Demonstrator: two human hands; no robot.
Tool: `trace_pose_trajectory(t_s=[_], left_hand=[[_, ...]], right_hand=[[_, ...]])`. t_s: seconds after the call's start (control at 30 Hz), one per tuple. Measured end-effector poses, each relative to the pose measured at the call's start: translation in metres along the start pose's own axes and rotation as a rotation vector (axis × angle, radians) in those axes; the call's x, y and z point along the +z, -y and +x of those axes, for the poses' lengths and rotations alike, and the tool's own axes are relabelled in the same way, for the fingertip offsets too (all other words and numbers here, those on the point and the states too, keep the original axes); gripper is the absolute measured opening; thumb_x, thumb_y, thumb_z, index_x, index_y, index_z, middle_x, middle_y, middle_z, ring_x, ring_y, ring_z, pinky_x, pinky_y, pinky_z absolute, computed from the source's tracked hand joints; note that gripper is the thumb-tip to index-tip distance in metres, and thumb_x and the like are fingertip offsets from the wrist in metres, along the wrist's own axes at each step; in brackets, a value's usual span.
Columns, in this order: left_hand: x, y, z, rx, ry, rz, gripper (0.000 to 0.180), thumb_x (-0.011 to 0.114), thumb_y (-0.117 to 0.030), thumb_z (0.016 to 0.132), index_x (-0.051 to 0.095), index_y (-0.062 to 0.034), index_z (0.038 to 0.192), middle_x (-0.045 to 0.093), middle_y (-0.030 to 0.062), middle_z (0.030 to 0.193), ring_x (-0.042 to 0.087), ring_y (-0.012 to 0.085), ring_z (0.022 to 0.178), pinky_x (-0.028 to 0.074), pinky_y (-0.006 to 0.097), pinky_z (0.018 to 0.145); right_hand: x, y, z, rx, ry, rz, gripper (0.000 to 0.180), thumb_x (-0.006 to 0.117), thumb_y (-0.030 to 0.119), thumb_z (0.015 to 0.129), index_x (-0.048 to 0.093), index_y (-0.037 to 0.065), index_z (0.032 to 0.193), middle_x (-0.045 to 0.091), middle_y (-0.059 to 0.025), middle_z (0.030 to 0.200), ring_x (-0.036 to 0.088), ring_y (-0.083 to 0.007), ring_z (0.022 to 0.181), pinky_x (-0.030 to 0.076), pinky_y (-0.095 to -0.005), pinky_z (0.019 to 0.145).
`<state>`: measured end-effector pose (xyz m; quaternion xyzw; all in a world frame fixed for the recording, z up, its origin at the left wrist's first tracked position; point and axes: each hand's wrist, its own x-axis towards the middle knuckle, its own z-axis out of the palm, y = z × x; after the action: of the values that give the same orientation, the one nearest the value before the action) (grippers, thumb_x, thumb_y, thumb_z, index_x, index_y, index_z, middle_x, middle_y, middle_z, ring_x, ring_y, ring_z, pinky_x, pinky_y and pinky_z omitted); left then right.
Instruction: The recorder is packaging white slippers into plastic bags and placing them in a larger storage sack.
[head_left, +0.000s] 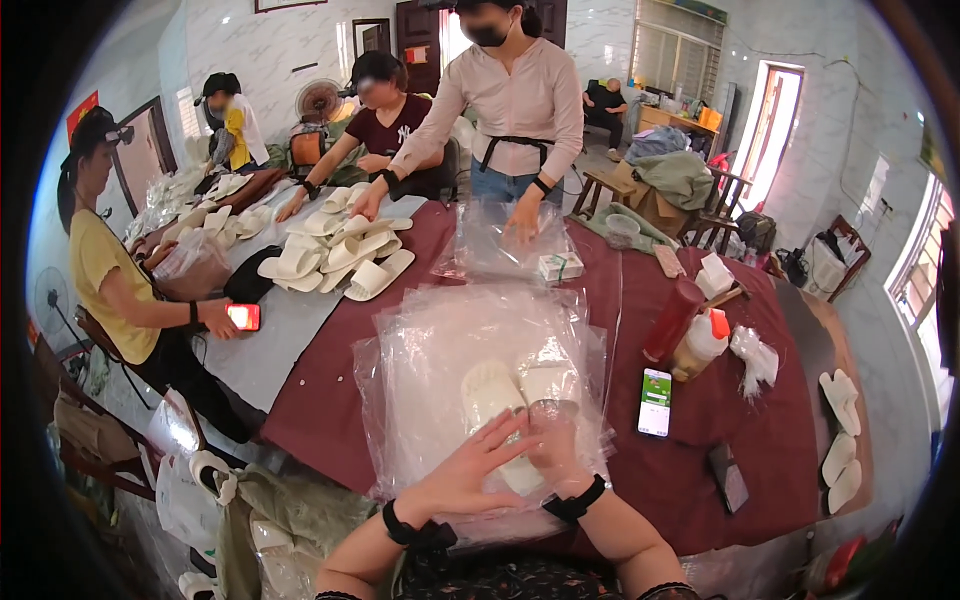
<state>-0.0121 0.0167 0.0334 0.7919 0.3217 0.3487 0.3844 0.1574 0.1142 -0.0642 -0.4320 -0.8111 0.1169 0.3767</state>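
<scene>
A pair of cream slippers lies on a stack of clear plastic bags in front of me. The left slipper and the right slipper are side by side, toes away from me, with clear film over them. My left hand rests open at the left slipper's heel, fingers stretched out. At the heel end of the right slipper is my right hand, which looks to be under the film and gripping that slipper. Its fingertips are partly hidden by glare.
A heap of cream slippers lies at the far left. Across the table a co-worker's hand touches more clear bags. To my right are a lit phone, a jar, a red cylinder, a dark phone and several slippers.
</scene>
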Motion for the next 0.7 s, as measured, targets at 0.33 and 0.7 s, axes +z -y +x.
trace_pose_trajectory(t_s=[0.33, 0.7], left_hand=[[0.054, 0.032, 0.045, 0.103, 0.144, 0.788, 0.055, 0.052, -0.037, 0.096, 0.041, -0.0236, 0.148, 0.024, 0.0129, 0.159, 0.014, 0.0419, 0.148, 0.01, 0.059, 0.118], [0.017, -0.001, -0.011, -0.018, -0.558, 0.243, 0.082, 0.066, -0.044, 0.09, 0.025, -0.0113, 0.154, 0.023, 0.0173, 0.158, 0.021, 0.0344, 0.146, 0.021, 0.05, 0.117]], right_hand=[[0.029, 0.016, 0.002, -0.024, 0.166, -0.196, 0.013, 0.059, 0.018, 0.088, 0.061, 0.005, 0.089, 0.06, -0.0182, 0.092, 0.058, -0.0369, 0.093, 0.048, -0.0493, 0.075], [-0.004, 0.001, 0.023, 0.088, -0.011, 0.088, 0.005, 0.058, 0.008, 0.086, 0.056, 0.004, 0.084, 0.058, -0.015, 0.087, 0.057, -0.0335, 0.08, 0.046, -0.0426, 0.065]])
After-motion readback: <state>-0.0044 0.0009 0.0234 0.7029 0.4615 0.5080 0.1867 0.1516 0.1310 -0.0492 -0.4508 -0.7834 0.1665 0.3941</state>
